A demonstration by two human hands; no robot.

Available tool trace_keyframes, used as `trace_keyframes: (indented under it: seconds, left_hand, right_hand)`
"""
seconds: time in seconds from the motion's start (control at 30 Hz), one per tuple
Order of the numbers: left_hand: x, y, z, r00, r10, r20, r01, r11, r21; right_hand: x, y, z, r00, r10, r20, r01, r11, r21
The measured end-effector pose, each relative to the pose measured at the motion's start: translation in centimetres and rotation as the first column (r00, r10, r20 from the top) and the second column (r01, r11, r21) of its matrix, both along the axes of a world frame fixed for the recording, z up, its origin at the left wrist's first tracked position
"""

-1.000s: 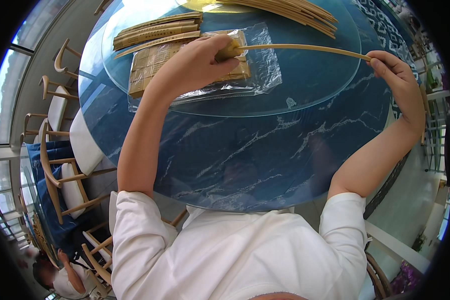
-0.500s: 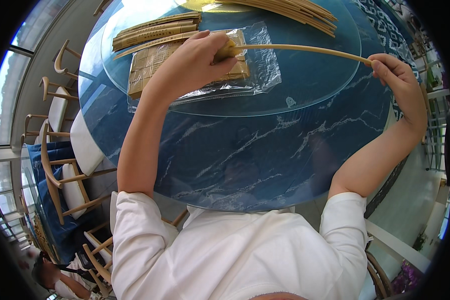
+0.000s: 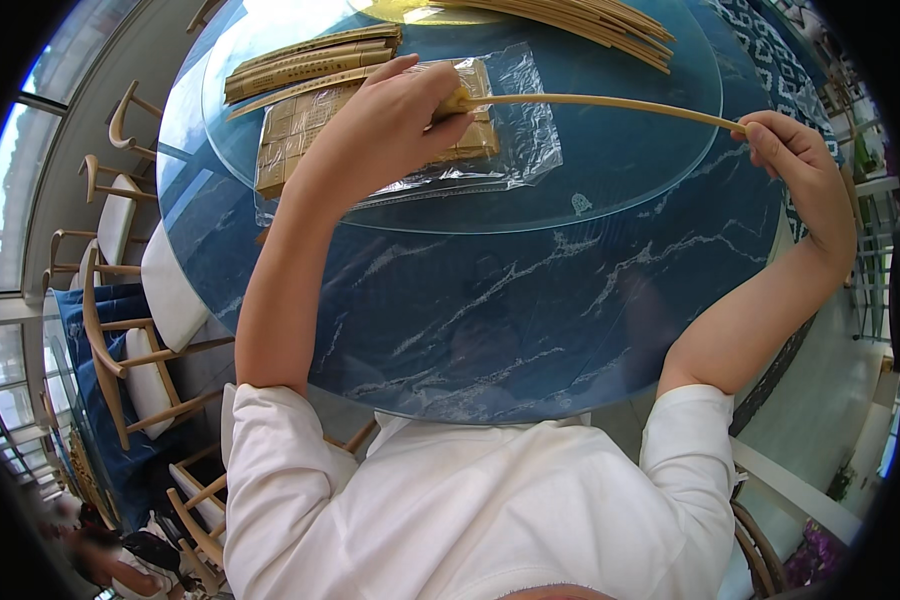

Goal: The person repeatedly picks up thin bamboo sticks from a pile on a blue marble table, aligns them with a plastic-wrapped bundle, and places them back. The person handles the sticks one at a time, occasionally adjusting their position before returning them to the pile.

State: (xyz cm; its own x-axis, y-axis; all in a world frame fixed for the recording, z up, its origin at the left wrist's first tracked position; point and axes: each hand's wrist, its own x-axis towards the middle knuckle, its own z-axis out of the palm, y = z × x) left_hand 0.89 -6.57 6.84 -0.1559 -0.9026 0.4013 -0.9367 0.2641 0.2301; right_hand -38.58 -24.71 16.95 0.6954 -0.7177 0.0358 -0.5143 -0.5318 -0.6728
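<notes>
A long, thin, light-brown stick point(image 3: 610, 103) stretches between my hands above the round table, bowing slightly. My left hand point(image 3: 395, 125) is closed around its left end, with a small yellow wad point(image 3: 455, 103) showing between thumb and fingers; its material is unclear. At the stick's right end, my right hand point(image 3: 795, 150) pinches the tip between thumb and fingers. Below my left hand lies a brown paper-wrapped pack point(image 3: 282, 160) on clear plastic wrapping point(image 3: 532, 125). Several long, flat brown paper strips or sleeves point(image 3: 310, 65) with print lie just beyond it.
A pile of similar sticks point(image 3: 600, 30) lies at the far side, beside a yellow dish point(image 3: 400, 12). These rest on a round glass top point(image 3: 630, 190) over the blue marbled table point(image 3: 490, 330). Wooden chairs point(image 3: 150, 380) stand at left; another person point(image 3: 120, 565) is at lower left.
The stick's left end and my left hand have shifted slightly; the stick sits a little lower on that side. My right hand keeps its pinch. The person at lower left has moved.
</notes>
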Motion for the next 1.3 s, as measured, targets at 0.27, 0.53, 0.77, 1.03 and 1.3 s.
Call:
trace_keyframes:
  seconds: [0.27, 0.53, 0.77, 1.03, 1.3]
  left_hand:
    - [-0.3, 0.1, 0.3, 1.000, -0.004, -0.014, 0.004, 1.000, 0.018]
    - [-0.4, 0.0, 0.3, 0.997, -0.054, 0.059, 0.056, 0.998, -0.025]
    - [-1.2, 0.1, 0.3, 0.989, -0.104, 0.104, 0.108, 0.993, -0.035]
    - [-2.1, 0.0, -0.1, 0.984, -0.121, 0.133, 0.130, 0.990, -0.061]
    - [-2.7, -0.1, -0.8, 0.990, -0.117, 0.081, 0.120, 0.992, -0.028]
  right_hand:
    - [-0.3, -0.1, 0.0, 1.000, 0.018, -0.004, -0.018, 0.999, 0.046]
    - [-0.4, -0.4, 0.2, 0.997, 0.055, -0.051, -0.050, 0.995, 0.090]
    - [0.0, -0.4, 0.1, 0.996, 0.051, -0.077, -0.045, 0.995, 0.084]
    - [0.7, -1.2, -0.5, 0.996, 0.086, -0.039, -0.079, 0.986, 0.148]
    - [2.9, -1.6, -2.0, 0.977, 0.213, 0.013, -0.213, 0.974, 0.074]
